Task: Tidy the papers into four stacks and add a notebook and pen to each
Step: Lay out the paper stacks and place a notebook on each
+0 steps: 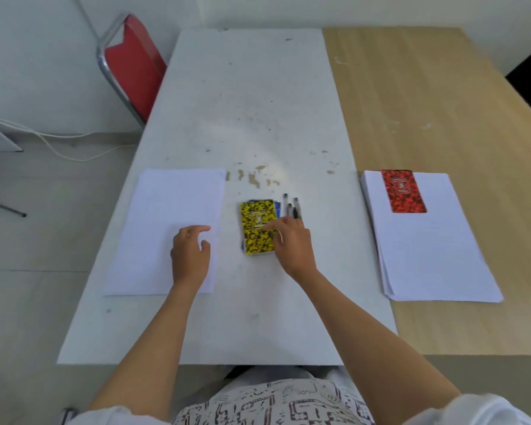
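While R hand (292, 243) touches yellow notebook (256, 228); label illegible

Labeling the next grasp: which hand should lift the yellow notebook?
Right. The right hand already has fingertips on the yellow notebook, beside the pens. The left hand rests on the left paper stack, probably steadying it.
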